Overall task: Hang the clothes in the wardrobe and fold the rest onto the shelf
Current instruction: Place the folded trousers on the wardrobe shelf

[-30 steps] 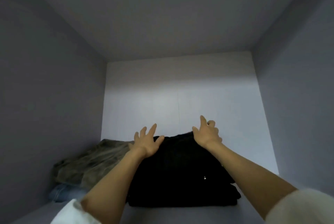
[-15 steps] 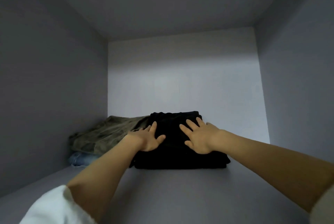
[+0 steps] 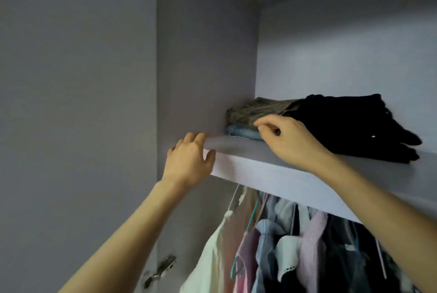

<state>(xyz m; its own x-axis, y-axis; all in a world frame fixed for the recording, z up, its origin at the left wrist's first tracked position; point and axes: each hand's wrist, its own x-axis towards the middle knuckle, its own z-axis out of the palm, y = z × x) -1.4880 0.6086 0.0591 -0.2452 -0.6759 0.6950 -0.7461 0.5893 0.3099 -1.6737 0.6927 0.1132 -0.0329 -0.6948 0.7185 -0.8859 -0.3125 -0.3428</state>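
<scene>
A folded black garment (image 3: 350, 127) lies on the wardrobe shelf (image 3: 283, 179), to the right of a folded olive garment (image 3: 257, 110) stacked on folded blue denim (image 3: 241, 132). My right hand (image 3: 290, 141) hovers over the shelf just in front of these piles, fingers loosely curled and holding nothing. At the shelf's left front corner is my left hand (image 3: 189, 160), fingers relaxed, thumb against the shelf's front edge. Neither hand touches the black garment.
Below the shelf several garments hang on hangers (image 3: 283, 245), white, pink, light blue and dark. The open wardrobe door (image 3: 71, 127) fills the left, with a metal hinge (image 3: 160, 269) low down. The wardrobe's side wall (image 3: 205, 68) stands just left of the piles.
Both hands came off the black garment and drew back to the shelf's front. The view pulled out of the shelf compartment, so the hanging clothes below now show.
</scene>
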